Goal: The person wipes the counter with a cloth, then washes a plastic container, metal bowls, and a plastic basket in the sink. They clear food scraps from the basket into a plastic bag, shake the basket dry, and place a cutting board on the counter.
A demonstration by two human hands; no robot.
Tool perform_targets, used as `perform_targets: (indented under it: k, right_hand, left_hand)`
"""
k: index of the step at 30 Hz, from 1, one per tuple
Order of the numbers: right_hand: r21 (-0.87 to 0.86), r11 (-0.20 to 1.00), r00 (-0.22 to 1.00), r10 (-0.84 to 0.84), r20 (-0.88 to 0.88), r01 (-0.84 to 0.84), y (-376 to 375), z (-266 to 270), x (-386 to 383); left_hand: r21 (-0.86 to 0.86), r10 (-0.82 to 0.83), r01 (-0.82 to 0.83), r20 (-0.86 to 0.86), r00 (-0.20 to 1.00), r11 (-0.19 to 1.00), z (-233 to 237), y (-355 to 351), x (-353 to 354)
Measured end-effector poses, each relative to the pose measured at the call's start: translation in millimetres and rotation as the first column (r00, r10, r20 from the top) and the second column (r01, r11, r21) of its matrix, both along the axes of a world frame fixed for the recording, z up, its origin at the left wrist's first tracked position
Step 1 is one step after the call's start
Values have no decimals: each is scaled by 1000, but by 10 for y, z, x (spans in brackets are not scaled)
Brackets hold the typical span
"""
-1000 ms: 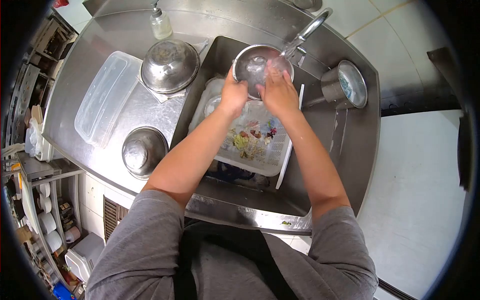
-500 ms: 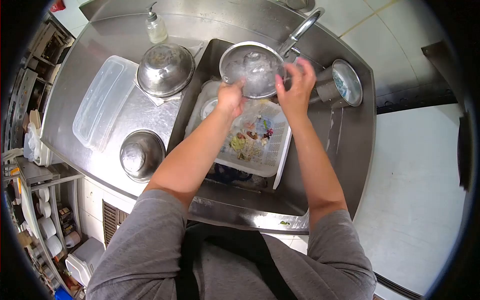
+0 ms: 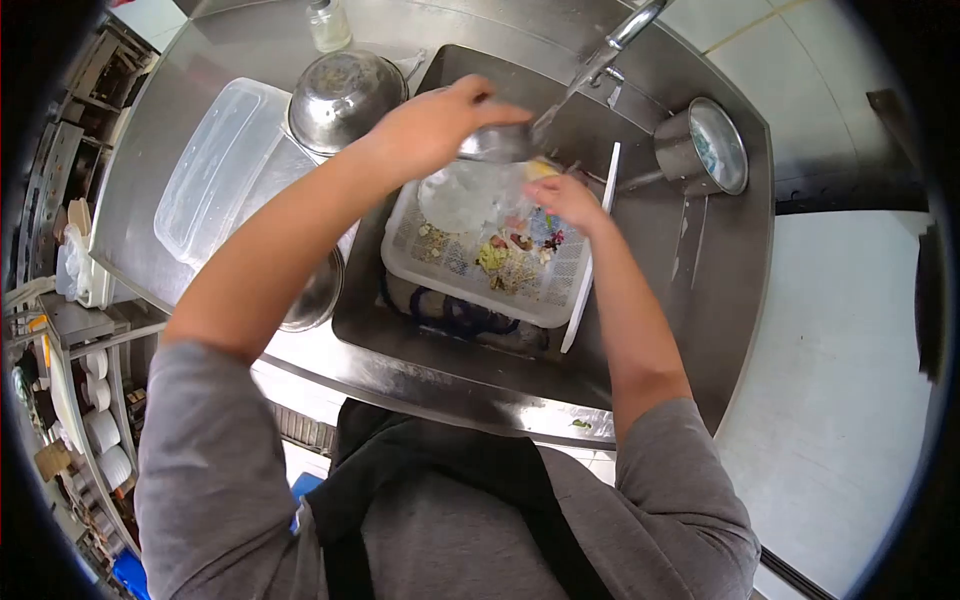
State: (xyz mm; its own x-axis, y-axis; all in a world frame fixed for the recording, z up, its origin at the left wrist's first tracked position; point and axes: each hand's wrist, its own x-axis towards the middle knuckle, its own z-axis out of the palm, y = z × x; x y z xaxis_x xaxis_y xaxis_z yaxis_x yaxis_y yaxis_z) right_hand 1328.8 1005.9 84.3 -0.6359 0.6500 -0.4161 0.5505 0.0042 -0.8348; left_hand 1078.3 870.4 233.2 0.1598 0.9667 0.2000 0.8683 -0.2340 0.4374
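My left hand (image 3: 447, 125) is closed on the rim of a metal bowl (image 3: 497, 144), which is tipped steeply over the sink with its side toward me. Water from the faucet (image 3: 632, 25) runs down beside the bowl. Below and to the right, my right hand (image 3: 568, 201) is slightly blurred, its fingers stretched out toward the bowl and close to a yellow piece (image 3: 541, 169). Under both hands sits a white perforated basket (image 3: 440, 268) with food scraps (image 3: 497, 256) scattered on its bottom.
A metal pot (image 3: 672, 150) stands in the sink's right corner. On the left counter are an upturned metal bowl (image 3: 345, 100), a clear plastic container (image 3: 215, 165) and a soap bottle (image 3: 328, 28). Another metal bowl (image 3: 318, 298) is partly hidden by my left arm.
The bowl has gone from facing up to tipped over, with my left hand raised over its rim. My right hand has come off the bowl and moved lower. The view has shifted slightly.
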Motion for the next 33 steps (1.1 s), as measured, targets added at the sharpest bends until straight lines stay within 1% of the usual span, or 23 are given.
perform_targets:
  k: [2, 3, 5, 8, 9, 10, 12, 13, 14, 16, 17, 19, 20, 21, 22, 23, 25, 27, 28, 30, 31, 32, 33]
  right_hand:
    - [252, 947, 931, 101, 352, -198, -103, -241, -21]
    - [249, 951, 934, 92, 346, -186, -159, -479, -6]
    - [276, 956, 945, -181, 272, 104, -314, -993, 9]
    - [323, 942, 956, -170, 238, 87, -638, -1229, -176]
    - [587, 791, 948, -29, 318, -173, -691, -1589, -198]
    - [582, 797, 949, -34, 314, -164, -808, -1524, -281]
    - [759, 515, 917, 199, 345, -397, -1098, -1271, -518]
    - [850, 363, 923, 207, 325, -381, -1166, -1457, -587]
    - [851, 364, 923, 209, 322, -379, -1156, -1443, -666]
    - [459, 590, 704, 288, 649, -664, -1097, -1400, -836]
    - [456, 586, 701, 295, 650, -670, -1095, -1342, -876]
    - [606, 643, 867, 203, 454, -468, -1039, -1193, -876]
    - [609, 634, 864, 208, 459, -477, -956, -1172, -893]
    - [470, 870, 981, 73, 180, -151, -851, -1142, -915]
    - [197, 967, 986, -153, -61, 162, -758, -1107, -904]
    - [203, 967, 988, -146, -56, 154, -676, -1013, -846]
    - [-139, 954, 960, -275, -52, 265, -484, -743, -681]
    - [-266, 822, 850, -526, -17, 504, -221, -636, -547]
    - [-264, 821, 848, -529, -16, 507, -5, -648, -418]
    - [-531, 716, 748, -629, -212, 452, 294, -539, -191]
    - [-529, 715, 743, -634, -215, 457, 288, -445, -164]
    - [-255, 880, 876, -450, -176, 401, 91, -17, -282]
    - [30, 964, 962, -263, -71, 265, -103, 251, -389]
  left_hand:
    - [87, 8, 4, -139, 990, 996, 160, -579, -179]
    - [95, 22, -5, -169, 985, 995, 263, -892, -260]
    - [86, 105, -79, -361, 927, 993, 296, -1516, -351]
    - [142, 213, -167, -432, 876, 976, -34, -2436, -386]
    - [125, 206, -166, -463, 862, 978, -118, -2632, -335]
    - [14, 151, -174, -575, 804, 985, -153, -2757, -301]
    - [-99, 189, -262, -463, 866, 960, -294, -2850, -171]
    - [-142, 215, -307, -450, 867, 941, -351, -2875, -131]
    - [-143, 216, -309, -453, 865, 940, -422, -2901, -159]
    - [-28, 317, -368, -451, 834, 929, -535, -2955, -223]
    - [-27, 352, -409, -458, 816, 912, -552, -2963, -250]
    - [-15, 373, -428, -462, 805, 904, -593, -2979, -295]
    - [4, 392, -441, -468, 792, 897, -602, -2976, -303]
    - [-25, 410, -459, -407, 816, 888, -576, -2973, -285]
    - [-21, 421, -467, -399, 814, 884, -571, -2971, -267]
    - [-25, 423, -468, -386, 820, 884, -564, -2970, -252]
    - [-28, 424, -466, -370, 827, 884, -557, -2968, -224]
    - [122, 436, -421, -350, 829, 899, -563, -2971, -188]
    - [122, 433, -418, -348, 831, 900, -593, -2979, -177]
    - [274, 335, -291, -129, 933, 917, -602, -2909, -153]
    - [261, 248, -228, -46, 968, 938, -561, -2828, -134]
    - [265, 243, -222, -47, 969, 938, -565, -2700, -88]
    - [160, 193, -216, 147, 970, 963, -583, -2552, -35]
